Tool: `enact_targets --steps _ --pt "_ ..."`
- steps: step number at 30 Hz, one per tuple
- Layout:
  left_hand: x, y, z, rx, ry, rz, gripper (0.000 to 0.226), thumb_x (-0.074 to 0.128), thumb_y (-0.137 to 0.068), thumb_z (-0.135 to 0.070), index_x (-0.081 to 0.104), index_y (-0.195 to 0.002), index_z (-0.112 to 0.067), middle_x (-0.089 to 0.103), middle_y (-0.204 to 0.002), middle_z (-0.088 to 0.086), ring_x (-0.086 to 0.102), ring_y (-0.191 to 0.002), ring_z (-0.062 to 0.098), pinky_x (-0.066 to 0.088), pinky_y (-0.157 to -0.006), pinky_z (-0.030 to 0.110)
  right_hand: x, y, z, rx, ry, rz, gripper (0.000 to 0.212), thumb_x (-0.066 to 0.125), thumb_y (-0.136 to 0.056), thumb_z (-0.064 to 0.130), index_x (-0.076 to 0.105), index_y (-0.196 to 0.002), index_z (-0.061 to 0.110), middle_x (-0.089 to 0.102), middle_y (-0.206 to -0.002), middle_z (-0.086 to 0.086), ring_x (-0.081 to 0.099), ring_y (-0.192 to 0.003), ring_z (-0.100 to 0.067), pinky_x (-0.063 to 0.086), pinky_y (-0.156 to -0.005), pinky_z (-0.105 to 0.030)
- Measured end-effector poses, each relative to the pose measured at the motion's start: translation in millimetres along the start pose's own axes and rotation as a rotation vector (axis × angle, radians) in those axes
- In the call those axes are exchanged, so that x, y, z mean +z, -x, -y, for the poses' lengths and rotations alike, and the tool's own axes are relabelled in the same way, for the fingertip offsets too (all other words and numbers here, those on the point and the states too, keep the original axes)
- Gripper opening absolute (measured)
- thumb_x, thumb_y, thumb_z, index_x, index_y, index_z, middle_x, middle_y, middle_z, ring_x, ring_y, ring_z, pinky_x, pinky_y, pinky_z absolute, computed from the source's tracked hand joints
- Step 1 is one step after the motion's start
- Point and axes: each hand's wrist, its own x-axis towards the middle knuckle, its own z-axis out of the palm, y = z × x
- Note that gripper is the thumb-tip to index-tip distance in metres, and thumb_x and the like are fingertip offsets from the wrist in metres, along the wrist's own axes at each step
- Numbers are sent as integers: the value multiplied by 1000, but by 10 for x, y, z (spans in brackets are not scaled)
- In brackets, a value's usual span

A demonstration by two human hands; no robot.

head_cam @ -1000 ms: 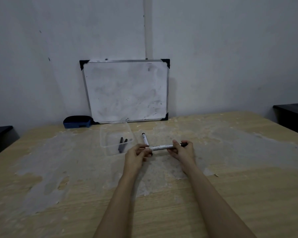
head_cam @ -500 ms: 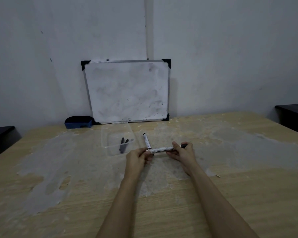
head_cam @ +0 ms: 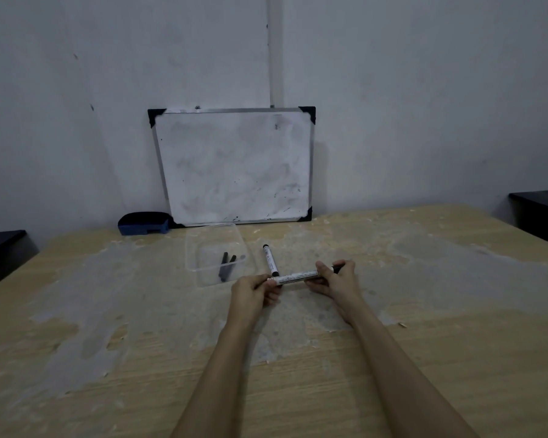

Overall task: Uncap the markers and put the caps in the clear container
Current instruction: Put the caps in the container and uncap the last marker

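- Both my hands hold one marker (head_cam: 298, 276) level, just above the surface (head_cam: 424, 343).
- L hand (head_cam: 253, 290): fingers pinched on its left end.
- R hand (head_cam: 337, 279): fingers wrapped round its right end, dark tip poking out.
- 2nd marker (head_cam: 270, 260) lies on the surface, beside the clear container (head_cam: 203, 245).
- Two black caps (head_cam: 227, 268) inside the container.

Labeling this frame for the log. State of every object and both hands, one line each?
Held marker: level, gripped at both ends, cap not clearly off.
Left hand: closed on the marker's left end.
Right hand: closed on its dark right end.
Second marker: lying on the table, untouched.
Clear container: open, two dark caps inside.
Whiteboard: leaning on the wall, smudged.
Blue eraser: resting on the table.
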Motion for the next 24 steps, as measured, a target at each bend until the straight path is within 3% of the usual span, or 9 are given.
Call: enact_targets --steps 4,6,9,11,13,15,18,21,24 --pt "16 -35 3 52 -67 -161 24 52 -92 -4 65 -110 3 68 -75 10 58 -53 4 48 -53 11 38 38 69 -23 -128 22 31 59 -88 6 30 -98 13 61 -85 -18 71 -54 -18 60 -53 -22" --pt "27 -58 15 62 -101 -233 29 51 -93 -10 62 -116 3 71 -92 17 62 -71 15 52 -70 24 98 55 91 -140 -111 -158 27 65 -82 2 39 -86 10 59 -82 -14 68 -67 -26 54 -51 -11" --pt "47 -47 22 78 -142 -269 29 47 -96 -13 61 -114 4 70 -101 20 62 -81 18 52 -81 30 220 92 67 -420 260 -441 29 61 -85 6 38 -71 15 52 -71 -4 54 -71 -23 39 -46 -6" --pt "51 -27 11 88 -164 -273 28 46 -96 -13 63 -110 4 70 -97 18 62 -80 19 52 -81 29 315 115 6 -485 462 -358 15 49 -93 8 38 -83 10 53 -79 -7 50 -69 -22 36 -45 -8" --pt "58 -14 3 91 -181 -266 27 46 -96 -13 63 -109 3 70 -97 18 64 -83 22 53 -82 31 400 111 -57 -405 667 -189 4 38 -97 12 39 -95 8 53 -87 -8 49 -71 -20 39 -53 -18" --pt "50 -18 7 96 -223 -252 27 46 -96 -14 64 -107 1 71 -100 19 67 -89 27 54 -86 36 456 103 -108 -309 856 30 20 34 -97 12 39 -116 8 57 -101 -11 55 -87 -25 45 -71 -34" --pt "49 -8 -7 102 -275 -228 26 46 -95 -15 65 -105 1 72 -102 20 67 -92 28 53 -87 39 494 112 -158 -234 956 295 40 34 -98 14 27 -137 10 52 -131 -20 54 -112 -32 44 -88 -40" --pt "55 12 -37 112 -332 -213 26 46 -95 -13 65 -105 2 71 -104 20 67 -95 29 51 -86 35 494 84 -182 -216 914 333 52 33 -99 22 14 -146 12 33 -151 -15 39 -134 -30 34 -107 -40" --pt "49 40 -48 114 -361 -187 26 45 -95 -12 64 -107 2 70 -107 21 66 -97 29 51 -87 35 477 76 -180 -186 833 315 55 32 -99 26 9 -148 15 25 -156 -12 31 -140 -28 28 -114 -40"
